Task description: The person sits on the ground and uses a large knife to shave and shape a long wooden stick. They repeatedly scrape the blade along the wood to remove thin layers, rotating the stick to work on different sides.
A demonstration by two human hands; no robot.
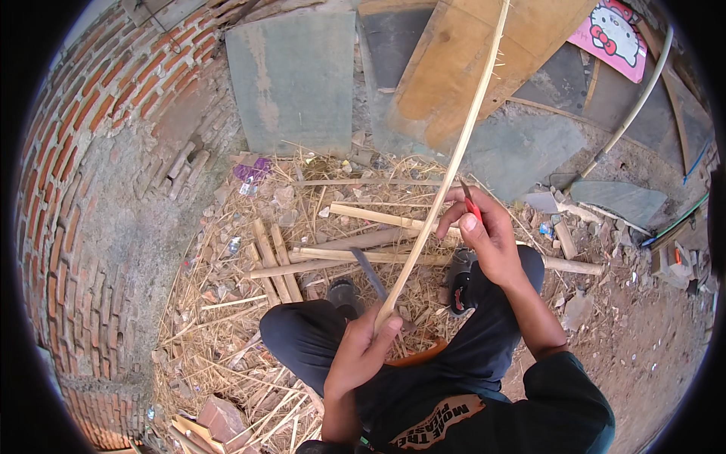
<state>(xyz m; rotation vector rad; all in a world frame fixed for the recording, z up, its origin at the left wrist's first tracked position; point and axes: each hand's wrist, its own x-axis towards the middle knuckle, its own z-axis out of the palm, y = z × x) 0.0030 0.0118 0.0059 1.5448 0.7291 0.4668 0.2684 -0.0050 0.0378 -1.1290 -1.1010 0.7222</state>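
A long pale bamboo strip (455, 163) slants up and away in front of me, its sides frayed with thin fibres towards the far end. My left hand (361, 354) is closed round its near end, above my lap. To the right of the strip, my right hand (495, 238) grips a small knife (473, 209) with a red handle and a narrow dark blade pointing up. The right fingertips are close to the strip; whether they touch it I cannot tell. Behind my left hand a dark curved blade (367, 271) rests between my legs, its lower part hidden.
Split bamboo pieces (386, 217) and short lengths (277, 257) lie on ground strewn with shavings and stones. A brick wall (76, 250) curves along the left. Grey sheets (295, 83) and a brown board (454, 72) lean at the back. My bent knees flank the work.
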